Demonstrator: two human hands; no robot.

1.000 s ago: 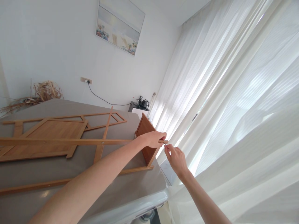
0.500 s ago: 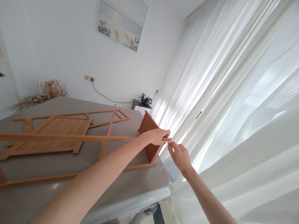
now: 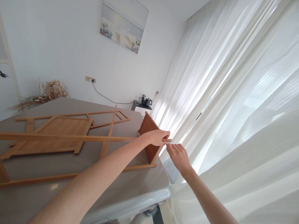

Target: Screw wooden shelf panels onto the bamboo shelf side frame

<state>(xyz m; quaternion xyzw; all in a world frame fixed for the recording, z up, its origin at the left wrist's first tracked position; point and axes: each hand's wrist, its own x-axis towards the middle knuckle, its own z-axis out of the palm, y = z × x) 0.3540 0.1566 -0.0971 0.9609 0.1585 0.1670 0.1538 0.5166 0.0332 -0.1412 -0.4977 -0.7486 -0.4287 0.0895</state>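
Observation:
A long wooden rail [image 3: 77, 137] of a frame runs across the table to the right. My left hand [image 3: 157, 137] is closed round its right end, beside an upright wooden panel [image 3: 149, 124]. Just below that end, my right hand [image 3: 178, 156] pinches something small. A short dark sliver shows above its fingertips, touching or very near the rail; its kind cannot be made out. The lower rail [image 3: 140, 167] of the frame meets the panel's bottom corner. A crosspiece [image 3: 112, 120] joins the long rail further left.
On the grey table [image 3: 112, 179] lie a flat wooden panel [image 3: 56, 130] and a slim wooden frame [image 3: 123, 119]. White curtains [image 3: 233, 130] hang close on the right. A kettle [image 3: 147, 102] stands on a small cabinet behind; dried stalks [image 3: 54, 89] lie at the far left.
My right hand has turned slightly, its fingers now more curled under the rail's end. My left hand keeps its grip. The view has shifted a little.

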